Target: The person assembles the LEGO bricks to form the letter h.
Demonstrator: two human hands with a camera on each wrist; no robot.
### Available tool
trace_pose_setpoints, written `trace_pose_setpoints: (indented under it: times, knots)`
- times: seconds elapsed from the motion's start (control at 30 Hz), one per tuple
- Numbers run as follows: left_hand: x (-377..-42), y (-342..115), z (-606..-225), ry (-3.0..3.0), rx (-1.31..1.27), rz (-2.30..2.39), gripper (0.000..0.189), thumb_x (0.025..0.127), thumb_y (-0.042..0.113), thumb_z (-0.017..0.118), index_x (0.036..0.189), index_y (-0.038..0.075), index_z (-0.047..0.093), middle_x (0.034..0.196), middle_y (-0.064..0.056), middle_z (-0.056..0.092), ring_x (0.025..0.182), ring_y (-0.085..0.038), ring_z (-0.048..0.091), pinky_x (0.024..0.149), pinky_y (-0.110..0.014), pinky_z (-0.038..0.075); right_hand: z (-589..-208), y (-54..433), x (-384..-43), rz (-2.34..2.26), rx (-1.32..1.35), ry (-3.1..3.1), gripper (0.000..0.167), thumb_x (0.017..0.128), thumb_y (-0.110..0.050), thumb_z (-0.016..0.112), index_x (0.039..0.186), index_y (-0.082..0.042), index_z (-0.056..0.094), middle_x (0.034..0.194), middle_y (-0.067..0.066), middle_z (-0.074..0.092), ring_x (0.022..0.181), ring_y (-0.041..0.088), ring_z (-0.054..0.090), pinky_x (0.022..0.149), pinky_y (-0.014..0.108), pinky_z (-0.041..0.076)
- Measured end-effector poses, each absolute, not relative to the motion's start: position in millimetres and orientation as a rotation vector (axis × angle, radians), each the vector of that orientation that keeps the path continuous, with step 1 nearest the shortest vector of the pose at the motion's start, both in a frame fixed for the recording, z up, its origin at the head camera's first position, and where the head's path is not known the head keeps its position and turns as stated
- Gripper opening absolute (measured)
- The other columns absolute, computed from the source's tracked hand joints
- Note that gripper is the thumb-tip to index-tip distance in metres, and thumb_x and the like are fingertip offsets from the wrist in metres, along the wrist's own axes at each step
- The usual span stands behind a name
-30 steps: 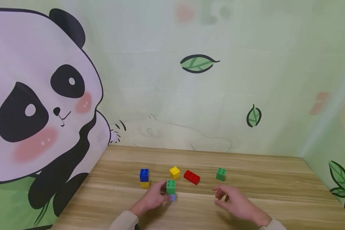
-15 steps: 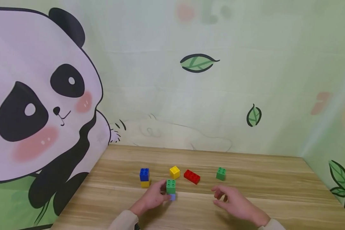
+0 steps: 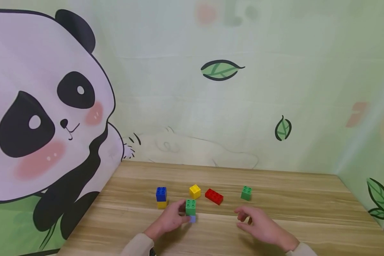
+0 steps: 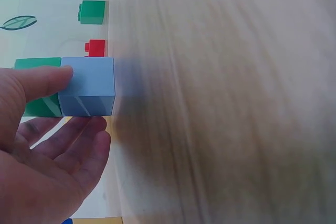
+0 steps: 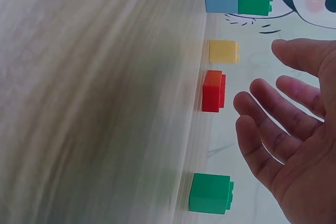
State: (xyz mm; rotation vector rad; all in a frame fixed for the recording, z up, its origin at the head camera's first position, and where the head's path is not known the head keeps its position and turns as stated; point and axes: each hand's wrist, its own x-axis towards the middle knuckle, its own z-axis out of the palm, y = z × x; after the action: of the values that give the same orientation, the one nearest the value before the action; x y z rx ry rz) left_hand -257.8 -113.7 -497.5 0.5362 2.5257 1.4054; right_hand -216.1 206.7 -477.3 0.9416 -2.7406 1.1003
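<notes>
My left hand (image 3: 171,219) grips a two-brick stack between thumb and fingers. Its upper block is a green toy brick (image 3: 190,207) and the lower one a light blue brick (image 4: 88,80), standing upright on the table. In the left wrist view the thumb lies across the seam between the two. To the right, my right hand (image 3: 260,227) hovers over the wood with loosely bent fingers, holding nothing. Nearest to it is a single green brick (image 3: 246,193), farther back; that brick also shows low in the right wrist view.
Behind the held stack lie a yellow brick (image 3: 195,191) and a longer red brick (image 3: 214,196). Left of them a blue brick (image 3: 161,193) sits on another yellow brick (image 3: 161,204). A printed panda wall (image 3: 166,106) borders the wooden table (image 3: 300,202) at the back.
My right hand has drifted slightly left. The left hand and the stack in its grip have stayed put, as have the other bricks.
</notes>
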Motion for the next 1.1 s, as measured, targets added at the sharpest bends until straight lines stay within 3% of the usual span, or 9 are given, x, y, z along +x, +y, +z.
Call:
trace_pose_setpoints:
  times: [0.57, 0.8, 1.1]
  knots:
    - [-251, -121, -475, 2.609, 0.577, 1.361, 0.049, 0.081, 0.009, 0.071, 0.126, 0.003, 0.053, 0.119, -0.011, 0.06, 0.112, -0.031, 0.054, 0.092, -0.046, 0.045, -480, 199, -225, 1.059, 0.911, -2.809, 0.031, 0.089, -0.016, 0.067, 0.116, -0.002, 0.06, 0.096, 0.001, 0.062, 0.089, 0.014, 0.059, 0.071, 0.03, 0.051]
    - [-251, -132, -458, 2.704, 0.596, 1.339, 0.045, 0.082, 0.009, 0.071, 0.124, 0.005, 0.055, 0.123, -0.016, 0.058, 0.112, -0.032, 0.054, 0.092, -0.046, 0.046, -475, 188, -238, 0.989, 0.911, -2.798, 0.029, 0.087, -0.013, 0.069, 0.113, -0.003, 0.061, 0.103, 0.005, 0.062, 0.094, 0.02, 0.057, 0.074, 0.032, 0.051]
    - [-263, -154, -448, 2.879, 0.624, 1.348, 0.035, 0.082, 0.002, 0.07, 0.116, 0.001, 0.06, 0.117, -0.014, 0.062, 0.109, -0.031, 0.056, 0.092, -0.046, 0.045, -478, 175, -257, 0.846, 0.909, -2.808, 0.033, 0.085, -0.012, 0.07, 0.116, -0.004, 0.061, 0.113, 0.009, 0.059, 0.105, 0.029, 0.056, 0.085, 0.042, 0.049]
